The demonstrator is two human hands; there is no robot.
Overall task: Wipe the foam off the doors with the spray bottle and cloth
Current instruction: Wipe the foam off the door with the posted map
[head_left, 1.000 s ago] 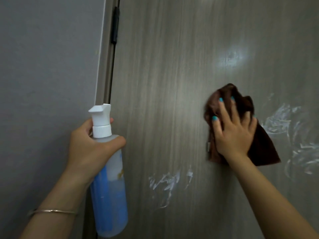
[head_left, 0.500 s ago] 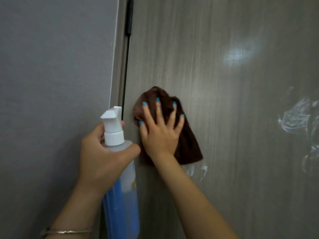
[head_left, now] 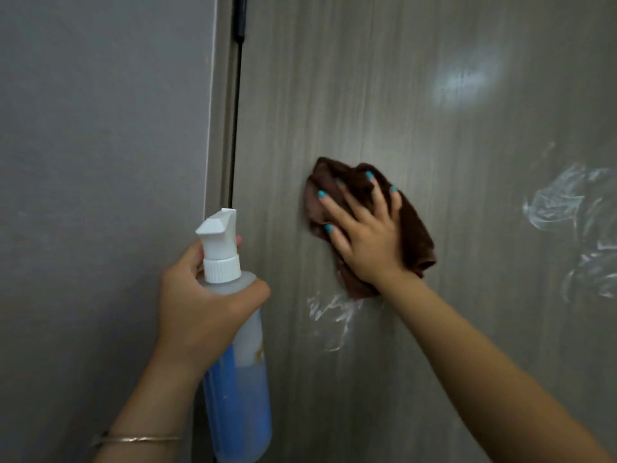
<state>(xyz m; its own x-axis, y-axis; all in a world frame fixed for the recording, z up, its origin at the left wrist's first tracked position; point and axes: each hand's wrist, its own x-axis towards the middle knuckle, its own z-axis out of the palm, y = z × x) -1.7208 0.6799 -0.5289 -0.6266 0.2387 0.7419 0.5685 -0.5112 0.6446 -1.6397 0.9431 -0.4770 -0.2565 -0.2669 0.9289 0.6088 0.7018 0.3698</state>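
— Foam (head_left: 332, 312) is what we have left to deal with: nearest us, our left hand (head_left: 203, 305) has its fingers wrapped round the neck of the spray bottle (head_left: 235, 362), held upright in front of the door's (head_left: 367, 78) hinge edge and not spraying, as far as we can tell.

— And the cloth?

— Further in, our right hand (head_left: 367, 242) lies with fingers spread straight, pressing the brown cloth (head_left: 414, 235) flat against the door. One streaky foam patch sits just below the cloth, touching its lower edge. A bigger smear (head_left: 574, 228) lies well apart, toward the door's right edge.

— So how far along are we?

— We judge it's midway: the door above and left of the cloth looks clean, but both foam patches remain to be wiped.

— What differs from half a second ago?

— We had the cloth close against the hinge edge, beside the bottle; now it has swept rightward and a little up, toward the middle of the door. The lower patch, then mostly hidden under our forearm, shows again, apparently unwiped. The bottle grip is unchanged.
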